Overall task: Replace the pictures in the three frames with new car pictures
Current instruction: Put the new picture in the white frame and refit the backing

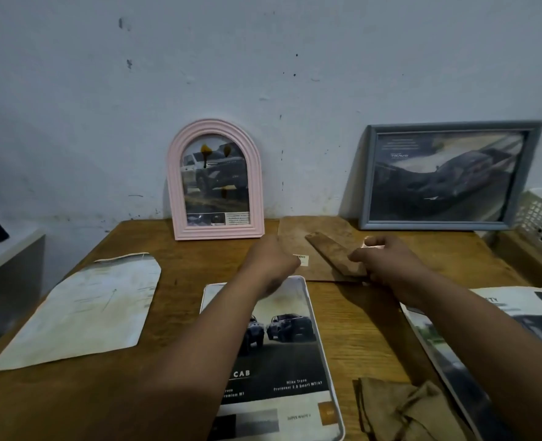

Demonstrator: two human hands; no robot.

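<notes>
The left hand (pixel 271 262) is curled shut on the brown frame back (pixel 319 246). At 3 o'clock, the right hand (pixel 387 262) pinches its stand (pixel 333 253).

Pink arched frame (pixel 215 179), grey-blue rectangular frame (pixel 447 175), both holding dark car pictures. Brown wood-grain table (pixel 352 326). Brown frame backing board (pixel 314 246). Tan cloth (pixel 403 409). White perforated basket (pixel 540 224). Pale blue-white speckled wall (pixel 263 58).

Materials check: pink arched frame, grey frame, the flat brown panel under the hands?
Pink arched frame: likely moulded plastic, with a uniform matte colour and smooth ridges. Grey frame: painted wood or plastic, a satin moulding; which one is unclear. Brown panel: probably fibreboard backing, dull mottled brown, thin and flat, with a hinged stand strip.
</notes>
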